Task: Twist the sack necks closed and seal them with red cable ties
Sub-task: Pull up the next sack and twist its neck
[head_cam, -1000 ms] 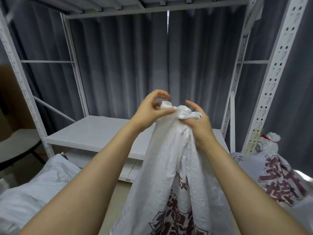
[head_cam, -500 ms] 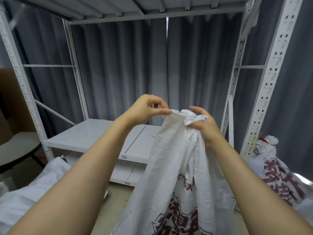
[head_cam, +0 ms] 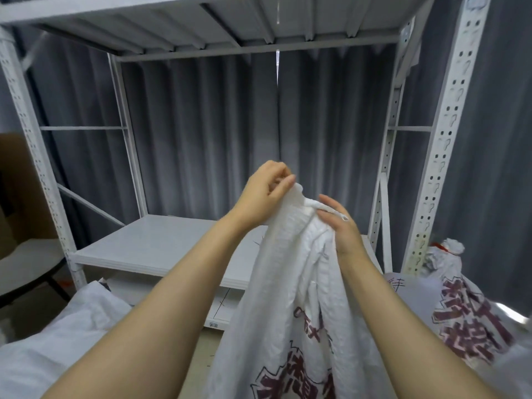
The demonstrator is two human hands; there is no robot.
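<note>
Pinching sack neck [head_cam: 299, 204] top w/ left hand [head_cam: 267, 194] fingers, right hand [head_cam: 342, 228] fingers clasping bunched neck just below, tied sack [head_cam: 460, 306] w/ red cable tie [head_cam: 442, 248] at right

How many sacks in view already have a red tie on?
1: the right sack, beside the rack post, red tie round its neck. The held sack has none; the neck of the left sack is out of view.

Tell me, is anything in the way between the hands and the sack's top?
No. The left hand pinches the sack neck and the right hand grips it too; nothing visible lies between them.
</note>
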